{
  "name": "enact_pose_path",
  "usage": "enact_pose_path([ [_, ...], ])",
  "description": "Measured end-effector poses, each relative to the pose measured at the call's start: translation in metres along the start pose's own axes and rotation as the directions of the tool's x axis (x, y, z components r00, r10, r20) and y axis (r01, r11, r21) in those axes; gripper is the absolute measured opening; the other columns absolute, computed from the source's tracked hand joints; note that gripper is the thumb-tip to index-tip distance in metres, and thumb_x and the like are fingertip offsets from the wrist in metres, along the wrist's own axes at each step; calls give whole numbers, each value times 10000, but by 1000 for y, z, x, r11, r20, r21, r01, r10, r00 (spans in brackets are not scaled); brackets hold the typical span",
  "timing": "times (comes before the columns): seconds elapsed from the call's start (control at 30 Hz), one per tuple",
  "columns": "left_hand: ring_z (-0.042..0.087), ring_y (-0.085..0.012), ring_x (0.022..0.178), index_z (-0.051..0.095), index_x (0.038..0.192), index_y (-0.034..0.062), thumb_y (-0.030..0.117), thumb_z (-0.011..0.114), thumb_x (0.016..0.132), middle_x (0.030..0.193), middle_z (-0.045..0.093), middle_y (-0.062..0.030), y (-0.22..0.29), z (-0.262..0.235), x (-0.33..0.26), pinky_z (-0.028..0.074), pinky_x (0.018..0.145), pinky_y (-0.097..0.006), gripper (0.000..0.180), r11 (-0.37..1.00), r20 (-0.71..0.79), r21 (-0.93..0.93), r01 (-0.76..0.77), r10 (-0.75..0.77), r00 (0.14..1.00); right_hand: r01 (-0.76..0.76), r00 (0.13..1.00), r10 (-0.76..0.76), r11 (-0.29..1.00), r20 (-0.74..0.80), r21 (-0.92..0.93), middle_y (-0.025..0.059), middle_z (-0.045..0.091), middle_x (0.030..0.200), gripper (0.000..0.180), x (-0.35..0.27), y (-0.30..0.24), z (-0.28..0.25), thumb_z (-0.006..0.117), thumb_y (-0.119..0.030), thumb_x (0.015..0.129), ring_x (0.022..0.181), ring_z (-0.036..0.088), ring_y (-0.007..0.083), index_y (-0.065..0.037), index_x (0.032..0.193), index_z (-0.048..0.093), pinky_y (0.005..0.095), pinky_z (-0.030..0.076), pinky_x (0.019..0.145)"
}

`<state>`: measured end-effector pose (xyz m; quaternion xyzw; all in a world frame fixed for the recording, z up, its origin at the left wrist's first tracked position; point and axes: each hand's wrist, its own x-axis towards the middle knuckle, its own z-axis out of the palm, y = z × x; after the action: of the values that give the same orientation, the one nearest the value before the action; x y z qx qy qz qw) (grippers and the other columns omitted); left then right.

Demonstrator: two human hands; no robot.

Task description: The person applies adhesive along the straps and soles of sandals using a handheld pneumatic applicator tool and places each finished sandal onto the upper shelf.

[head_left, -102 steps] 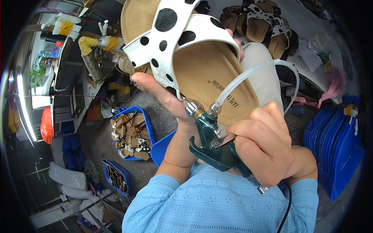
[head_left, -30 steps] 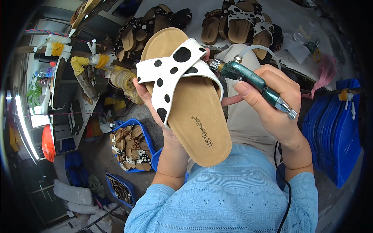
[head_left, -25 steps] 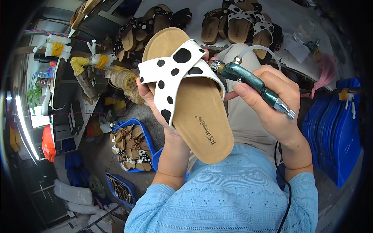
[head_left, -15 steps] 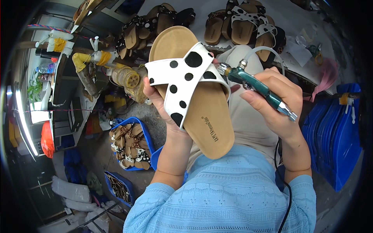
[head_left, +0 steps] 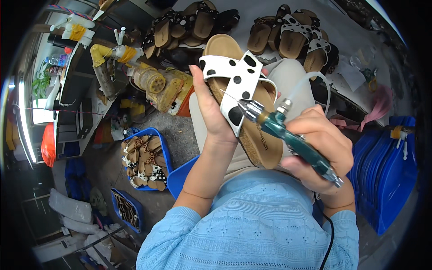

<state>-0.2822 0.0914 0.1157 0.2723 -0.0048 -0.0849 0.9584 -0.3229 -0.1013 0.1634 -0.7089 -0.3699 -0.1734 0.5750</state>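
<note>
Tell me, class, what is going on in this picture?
A person in a light blue knitted top sits holding a sandal with a white, black-spotted strap in the left hand. The right hand grips a green pen-like tool with a clear tube attached, its fine needle tip at the strap. More finished sandals lie on the surface ahead, and a blue crate of sandals sits on the floor to the left.
</note>
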Motion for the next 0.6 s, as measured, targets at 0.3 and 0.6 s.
enact_pose_path([
  [0.3,710,-243,978,587,1253,21,756,308,977,1111,700,-149,-6,10,-9,618,816,-396,833,995,-139,75,-71,81,987,-17,1000,17,988,1,-154,139,699,882,326,5,3,19,925,-133,668,703,637,220,2,752,640,325,468,665],
  [0.6,661,-370,1098,477,1409,26,742,331,975,1255,635,-241,-11,-4,-11,563,960,-476,850,985,-43,135,-108,114,993,135,991,-135,942,24,-308,137,706,959,355,7,11,38,911,-180,688,732,640,233,-17,816,622,348,455,721],
])
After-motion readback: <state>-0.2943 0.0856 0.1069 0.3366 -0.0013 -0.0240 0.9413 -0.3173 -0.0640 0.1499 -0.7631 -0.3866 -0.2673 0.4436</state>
